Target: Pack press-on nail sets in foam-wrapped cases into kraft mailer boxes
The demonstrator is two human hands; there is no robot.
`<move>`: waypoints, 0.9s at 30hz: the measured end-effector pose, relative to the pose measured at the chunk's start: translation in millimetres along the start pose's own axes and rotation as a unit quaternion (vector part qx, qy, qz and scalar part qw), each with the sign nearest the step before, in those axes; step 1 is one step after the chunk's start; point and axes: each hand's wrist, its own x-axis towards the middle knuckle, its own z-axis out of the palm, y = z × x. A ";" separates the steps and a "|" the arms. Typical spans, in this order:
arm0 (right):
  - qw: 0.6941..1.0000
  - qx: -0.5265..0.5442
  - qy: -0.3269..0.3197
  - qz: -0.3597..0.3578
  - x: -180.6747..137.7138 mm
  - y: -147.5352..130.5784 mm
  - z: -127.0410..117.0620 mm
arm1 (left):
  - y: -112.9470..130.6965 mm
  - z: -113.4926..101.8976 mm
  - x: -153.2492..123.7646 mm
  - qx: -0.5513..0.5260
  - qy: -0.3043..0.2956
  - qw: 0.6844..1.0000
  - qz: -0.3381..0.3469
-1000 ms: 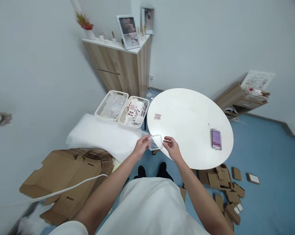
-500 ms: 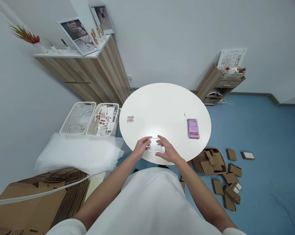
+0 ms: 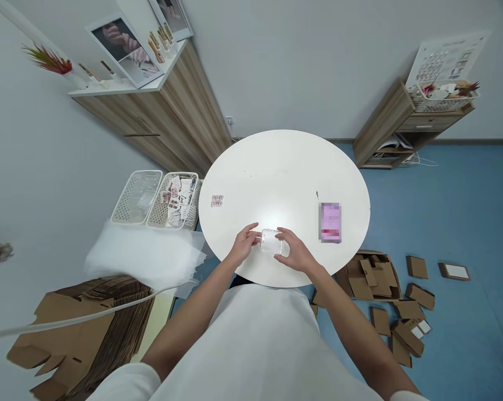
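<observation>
While the right hand (image 3: 293,250) pinched the clear box (image 3: 271,243) at its right side, thumb below, fingers above, I had the left hand (image 3: 243,245) at its left side, fingers loosely spread. Couldn't tell if those gripped. Clear box sat over the near part of the table (image 3: 276,167); contact unclear. Pink pieces (image 3: 216,201) lay left, purple pack (image 3: 330,223) right. Baskets (image 3: 123,203) stood left of the table.

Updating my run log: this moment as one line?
left hand: at left edge of clear case; right hand: around its right side; place: white table
</observation>
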 end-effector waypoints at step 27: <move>0.998 0.023 0.065 0.007 25.6 -26.4 17.7 | 14.3 -36.4 15.9 0.057 -0.251 0.963 0.078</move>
